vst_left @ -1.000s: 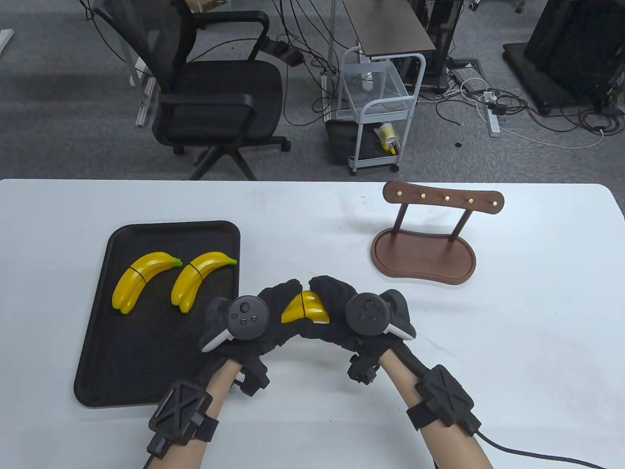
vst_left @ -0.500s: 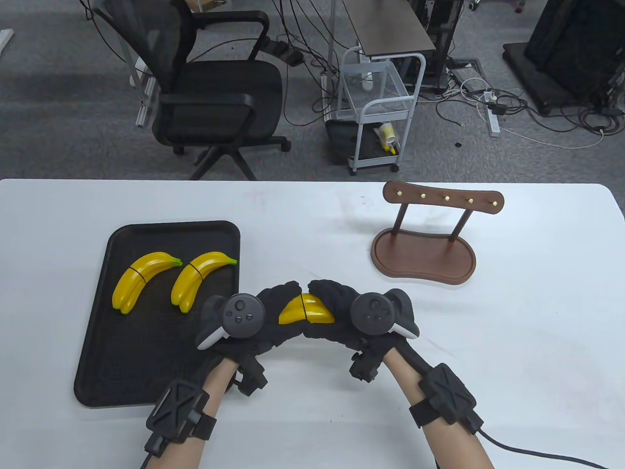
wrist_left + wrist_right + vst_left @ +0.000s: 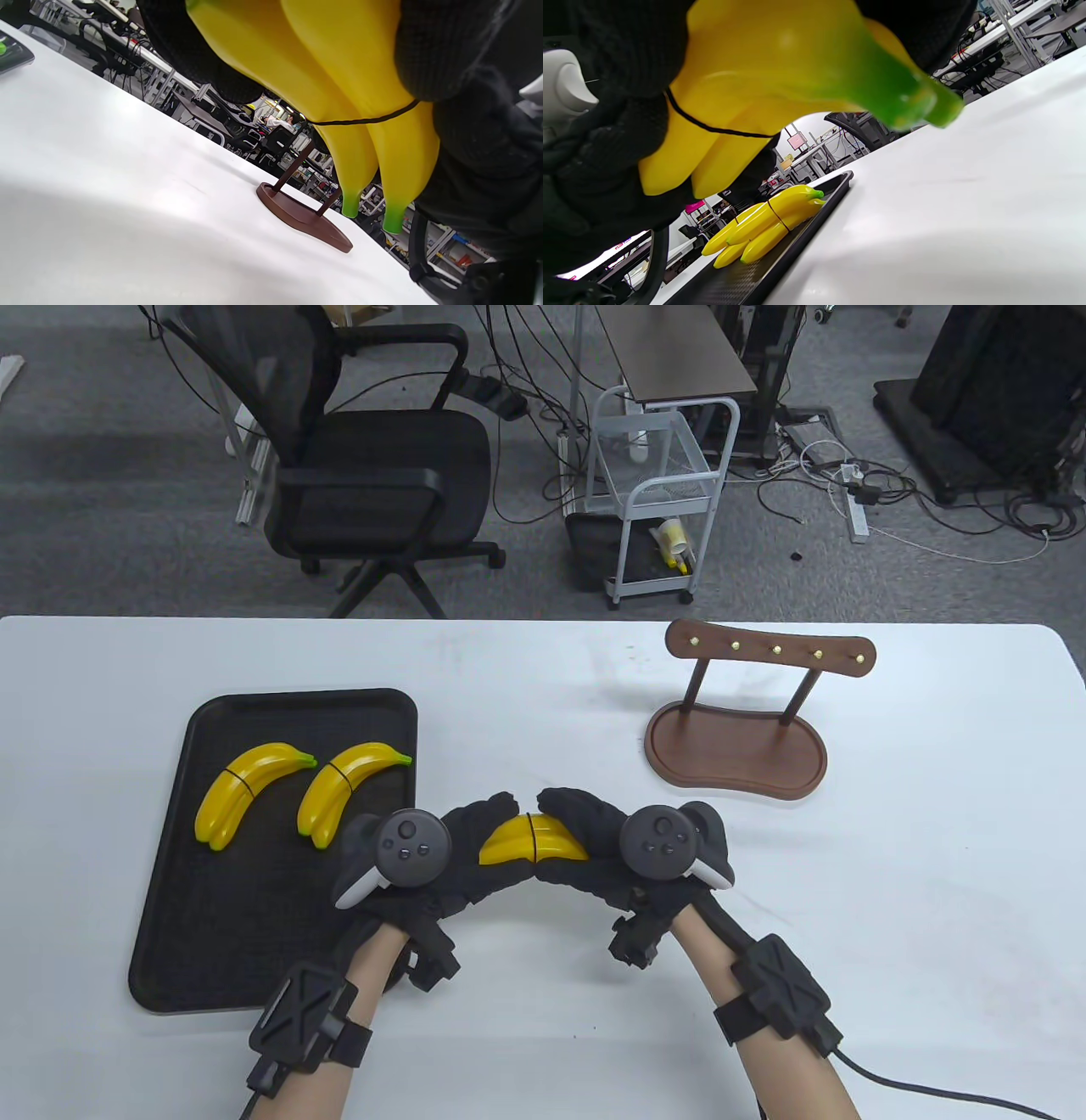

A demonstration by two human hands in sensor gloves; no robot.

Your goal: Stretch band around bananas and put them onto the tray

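Observation:
A pair of yellow bananas (image 3: 533, 842) is held above the table between both hands, with a thin black band (image 3: 365, 120) around its middle. My left hand (image 3: 462, 848) grips the left end. My right hand (image 3: 585, 836) grips the right end, and the green tips (image 3: 925, 106) stick out past its fingers. Two more banded banana pairs, one on the left (image 3: 242, 789) and one beside it (image 3: 344, 787), lie on the black tray (image 3: 212, 950) at the table's left. The tray's right edge is just left of my left hand.
A brown wooden rack (image 3: 736, 746) with brass pegs stands on the table to the right of my hands. The white table (image 3: 916, 882) spreads around. An office chair (image 3: 356, 466) and a small white cart (image 3: 657, 509) stand on the floor beyond the far edge.
Both hands have drawn slightly apart, showing more of the banana pair between them. The pair has turned a little flatter. The tray bananas have not moved.

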